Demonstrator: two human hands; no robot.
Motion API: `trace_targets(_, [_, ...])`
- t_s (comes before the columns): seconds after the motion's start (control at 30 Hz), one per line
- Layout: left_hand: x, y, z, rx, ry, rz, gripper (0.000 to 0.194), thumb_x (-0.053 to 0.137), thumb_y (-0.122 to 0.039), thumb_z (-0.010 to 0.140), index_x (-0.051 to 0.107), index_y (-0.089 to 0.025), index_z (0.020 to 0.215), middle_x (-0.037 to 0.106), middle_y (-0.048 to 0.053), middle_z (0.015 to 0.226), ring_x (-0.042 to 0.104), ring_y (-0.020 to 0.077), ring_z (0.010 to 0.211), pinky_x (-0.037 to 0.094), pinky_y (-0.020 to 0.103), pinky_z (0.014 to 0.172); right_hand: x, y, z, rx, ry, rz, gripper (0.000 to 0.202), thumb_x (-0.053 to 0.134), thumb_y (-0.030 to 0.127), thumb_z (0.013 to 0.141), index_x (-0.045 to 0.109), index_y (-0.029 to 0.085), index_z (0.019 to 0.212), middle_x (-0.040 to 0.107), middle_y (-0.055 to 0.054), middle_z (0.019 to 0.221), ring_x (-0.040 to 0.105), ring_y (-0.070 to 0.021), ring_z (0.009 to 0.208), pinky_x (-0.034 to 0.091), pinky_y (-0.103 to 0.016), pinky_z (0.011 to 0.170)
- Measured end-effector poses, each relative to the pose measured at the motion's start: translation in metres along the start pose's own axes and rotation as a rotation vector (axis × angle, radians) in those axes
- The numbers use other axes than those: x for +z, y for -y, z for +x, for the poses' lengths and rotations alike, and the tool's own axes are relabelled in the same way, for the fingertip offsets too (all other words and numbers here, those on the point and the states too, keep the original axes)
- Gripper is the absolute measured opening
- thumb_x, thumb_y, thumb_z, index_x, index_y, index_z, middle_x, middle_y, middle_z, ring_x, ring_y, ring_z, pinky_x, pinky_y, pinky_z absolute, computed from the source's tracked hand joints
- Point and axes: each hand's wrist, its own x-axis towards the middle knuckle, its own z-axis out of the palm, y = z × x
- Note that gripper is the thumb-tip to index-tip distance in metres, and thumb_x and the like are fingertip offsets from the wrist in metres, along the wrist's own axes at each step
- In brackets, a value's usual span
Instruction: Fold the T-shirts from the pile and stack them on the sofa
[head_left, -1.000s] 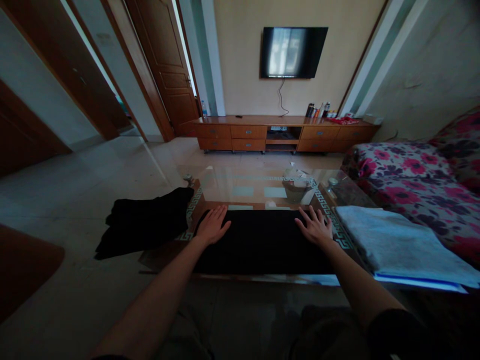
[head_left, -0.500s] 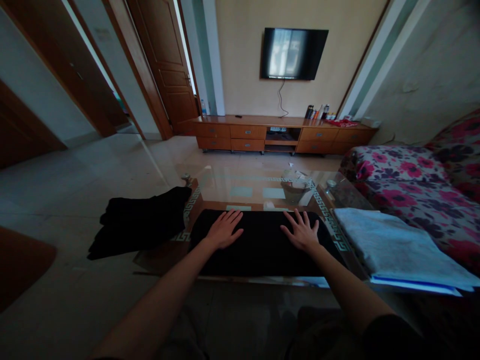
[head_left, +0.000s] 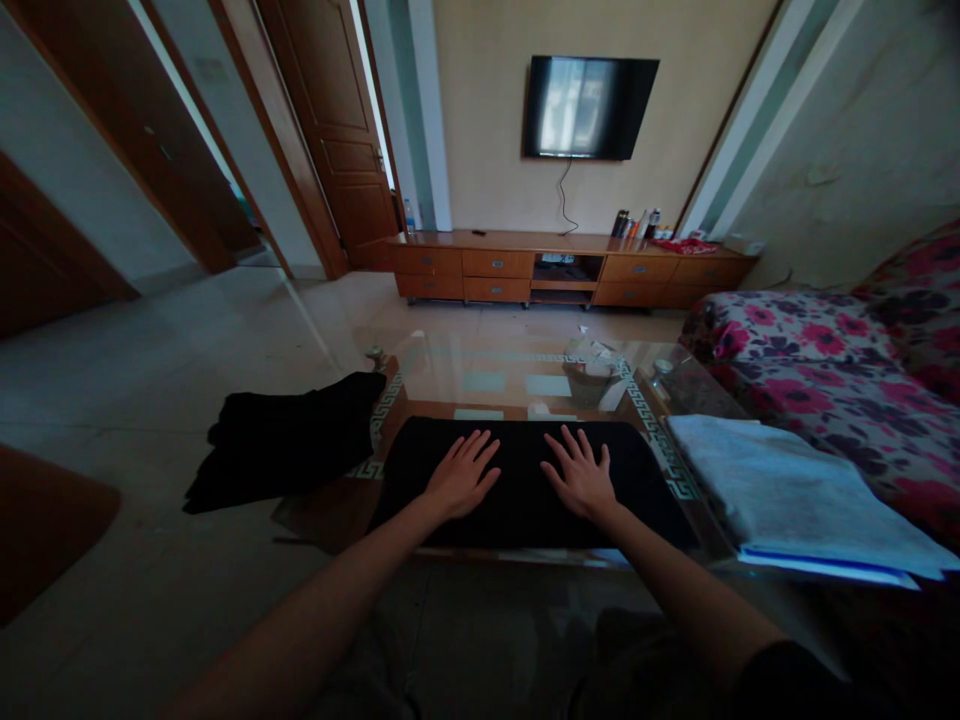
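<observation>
A folded black garment (head_left: pixel 517 500) lies flat along the near edge of the glass coffee table (head_left: pixel 517 350); its exact kind does not show. My left hand (head_left: pixel 463 474) rests palm down on its left half, fingers spread. On the right half lies my right hand (head_left: pixel 581 472), also flat with fingers apart. Neither hand grips the cloth. To the left, a second black garment (head_left: pixel 289 435) sits loosely folded, hanging past the table's left edge.
At the table's right side is a pale blue folded sheet (head_left: pixel 795 490). A floral sofa (head_left: pixel 810 380) stands beyond it. Crumpled clear plastic (head_left: pixel 596 355) lies toward the far right of the table. A long wooden TV cabinet (head_left: pixel 495 265) runs along the wall.
Both hands have slid inward across the black garment, so they are closer together. My right hand has moved more. Fingers stay spread.
</observation>
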Motion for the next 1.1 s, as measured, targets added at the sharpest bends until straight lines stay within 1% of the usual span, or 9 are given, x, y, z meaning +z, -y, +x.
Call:
trace_targets(0.13, [-0.007, -0.005, 0.000, -0.021, -0.015, 0.006, 0.058, 0.035, -0.052, 0.104, 0.039, -0.029, 0.157, 0.031, 0.004, 0.167, 0.021, 0.0239, 0.156, 0.019, 0.047, 0.126, 0.000, -0.001, 0.001, 0.009, 0.002, -0.005, 0.064, 0.023, 0.065, 0.102, 0.029, 0.039, 0.161, 0.013, 0.000, 0.172, 0.006, -0.0328, 0.157, 0.004, -0.068, 0.119])
trace_targets(0.27, [-0.014, -0.019, 0.000, 0.001, -0.046, 0.039, 0.060, 0.038, -0.053, 0.103, 0.038, -0.028, 0.157, 0.028, 0.004, 0.168, 0.018, 0.0249, 0.157, 0.016, 0.048, 0.127, -0.006, 0.001, -0.002, 0.015, -0.010, -0.005, 0.066, 0.025, 0.065, 0.102, 0.031, 0.036, 0.161, 0.011, -0.003, 0.172, 0.007, -0.0333, 0.156, 0.003, -0.066, 0.119])
trace_targets(0.43, [-0.008, -0.033, -0.006, 0.059, 0.025, -0.005, 0.061, 0.036, -0.053, 0.103, 0.035, -0.029, 0.159, 0.028, 0.005, 0.168, 0.021, 0.0236, 0.156, 0.018, 0.047, 0.127, -0.005, 0.008, -0.010, -0.043, -0.013, 0.034, 0.064, 0.027, 0.063, 0.103, 0.035, 0.035, 0.159, 0.016, -0.004, 0.171, 0.010, -0.0305, 0.157, 0.005, -0.060, 0.122])
trace_targets(0.57, [-0.006, -0.031, -0.003, 0.038, 0.032, -0.059, 0.061, 0.034, -0.054, 0.104, 0.034, -0.028, 0.159, 0.030, 0.006, 0.167, 0.024, 0.0236, 0.155, 0.020, 0.047, 0.126, -0.004, 0.009, -0.009, -0.032, 0.009, 0.061, 0.063, 0.027, 0.062, 0.103, 0.036, 0.034, 0.158, 0.020, -0.005, 0.170, 0.010, -0.0294, 0.157, 0.007, -0.059, 0.122])
trace_targets(0.67, [-0.013, -0.020, 0.002, -0.022, -0.041, -0.077, 0.059, 0.031, -0.051, 0.105, 0.034, -0.026, 0.159, 0.032, 0.007, 0.166, 0.026, 0.0228, 0.154, 0.023, 0.045, 0.125, -0.009, -0.003, -0.002, -0.023, 0.011, 0.102, 0.062, 0.023, 0.062, 0.104, 0.035, 0.035, 0.159, 0.017, -0.003, 0.171, 0.012, -0.0275, 0.157, 0.013, -0.057, 0.122])
trace_targets(0.8, [-0.023, 0.009, -0.001, -0.193, -0.164, 0.025, 0.061, 0.037, -0.052, 0.102, 0.040, -0.022, 0.156, 0.036, 0.010, 0.164, 0.025, 0.0281, 0.154, 0.019, 0.049, 0.126, -0.014, -0.044, 0.004, 0.121, -0.088, 0.030, 0.061, 0.020, 0.060, 0.104, 0.034, 0.037, 0.159, 0.009, 0.000, 0.172, 0.009, -0.0298, 0.157, 0.014, -0.059, 0.122])
trace_targets(0.93, [-0.018, 0.041, -0.018, -0.291, -0.101, 0.115, 0.068, 0.044, -0.059, 0.097, 0.038, -0.028, 0.157, 0.031, 0.009, 0.166, 0.019, 0.0335, 0.156, 0.017, 0.054, 0.125, -0.002, -0.085, 0.000, 0.235, -0.088, -0.089, 0.064, 0.024, 0.063, 0.103, 0.028, 0.038, 0.162, 0.007, -0.002, 0.172, 0.004, -0.0336, 0.157, 0.006, -0.063, 0.121])
trace_targets(1.0, [-0.013, 0.053, -0.024, -0.287, -0.053, 0.126, 0.070, 0.043, -0.060, 0.097, 0.033, -0.030, 0.159, 0.027, 0.008, 0.168, 0.016, 0.0329, 0.157, 0.015, 0.054, 0.125, 0.006, -0.095, -0.002, 0.246, -0.065, -0.095, 0.067, 0.023, 0.065, 0.102, 0.024, 0.038, 0.163, 0.008, -0.003, 0.172, 0.003, -0.0320, 0.157, 0.005, -0.060, 0.123])
trace_targets(1.1, [-0.010, 0.064, -0.023, -0.248, -0.009, 0.119, 0.070, 0.041, -0.060, 0.098, 0.028, -0.031, 0.161, 0.024, 0.006, 0.169, 0.014, 0.0299, 0.157, 0.015, 0.051, 0.125, 0.012, -0.097, -0.001, 0.261, -0.056, -0.087, 0.069, 0.021, 0.067, 0.101, 0.022, 0.037, 0.163, 0.007, -0.003, 0.172, 0.003, -0.0308, 0.158, 0.005, -0.057, 0.123])
